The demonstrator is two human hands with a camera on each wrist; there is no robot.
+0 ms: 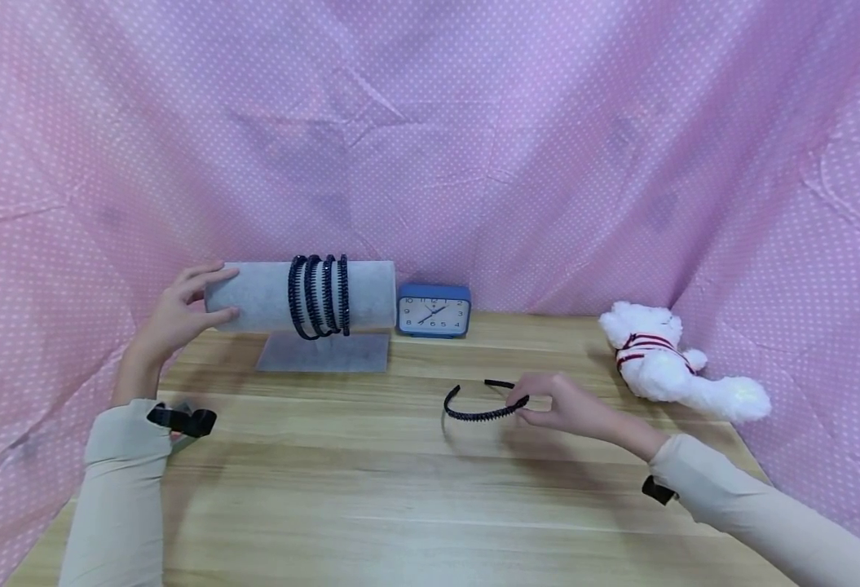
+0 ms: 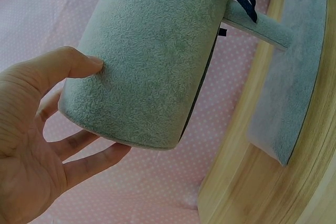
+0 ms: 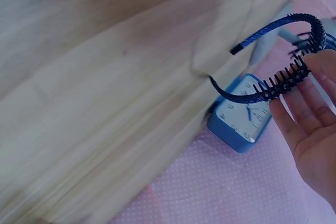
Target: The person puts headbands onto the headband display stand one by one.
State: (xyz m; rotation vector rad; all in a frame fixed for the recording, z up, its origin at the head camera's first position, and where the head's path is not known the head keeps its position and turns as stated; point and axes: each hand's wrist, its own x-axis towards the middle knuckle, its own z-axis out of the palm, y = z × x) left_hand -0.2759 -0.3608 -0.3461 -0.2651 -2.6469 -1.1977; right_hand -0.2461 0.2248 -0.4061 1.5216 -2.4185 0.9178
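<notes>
At the left, my left hand (image 1: 173, 314) holds the end of a grey plush display roll (image 1: 264, 297), thumb on one side and fingers on the other. The left wrist view shows the thumb pressing the fuzzy surface of the roll (image 2: 147, 61), with fingertips at its far edge. Several dark toothed headbands (image 1: 310, 297) are looped around the roll's middle. To the right of the stand, my right hand (image 1: 572, 408) pinches another black headband (image 1: 477, 417) above the table. Short comb teeth line this headband (image 3: 286, 83) in the right wrist view, and its two ends spread apart.
The roll stands on a flat grey base (image 1: 323, 355). A blue alarm clock (image 1: 433, 314) is right beside it. On the table's right lies a white plush toy (image 1: 653, 367) with red stripes. Pink dotted cloth (image 1: 430, 163) hangs behind the wooden table (image 1: 371, 505).
</notes>
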